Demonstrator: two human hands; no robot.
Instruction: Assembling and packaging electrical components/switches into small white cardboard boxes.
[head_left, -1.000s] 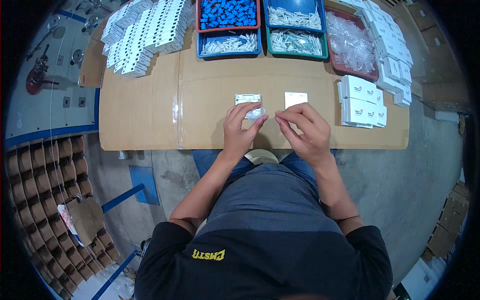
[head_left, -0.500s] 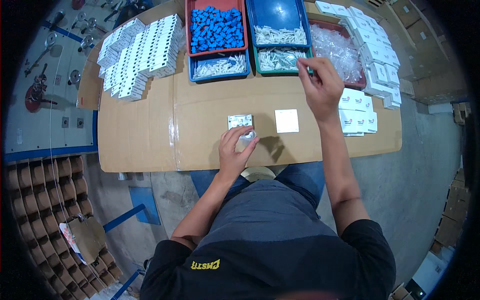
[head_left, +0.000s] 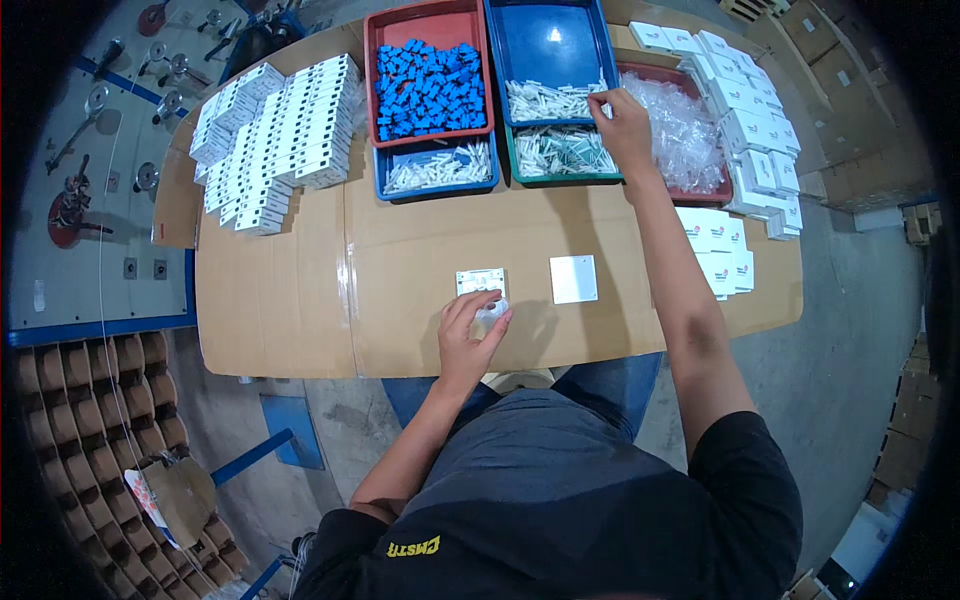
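Note:
My left hand (head_left: 467, 338) is near the table's front edge, fingers curled round a small clear plastic piece (head_left: 492, 311). Just beyond its fingertips lies an open white square housing (head_left: 480, 281) with small parts inside, partly hidden by the hand. To the right, a flat white square cover (head_left: 573, 279) rests on the cardboard. My right hand (head_left: 624, 132) reaches far forward, thumb and finger closed at the right edge of the upper blue tray (head_left: 548, 50), beside its small white pegs (head_left: 550, 101). Anything within that pinch is too small to make out.
A red tray of blue parts (head_left: 430, 90) overlaps a lower blue tray of white pegs (head_left: 440, 167). A green tray (head_left: 567, 178) holds more pegs; another red tray holds clear plastic pieces (head_left: 680, 130). White boxed units (head_left: 290, 130) stack at left, white covers (head_left: 745, 120) at right.
My right hand has moved forward and slightly left to the edge of the upper blue tray. The left hand stays by the housing. The whole view has shifted, with the table lower in it.

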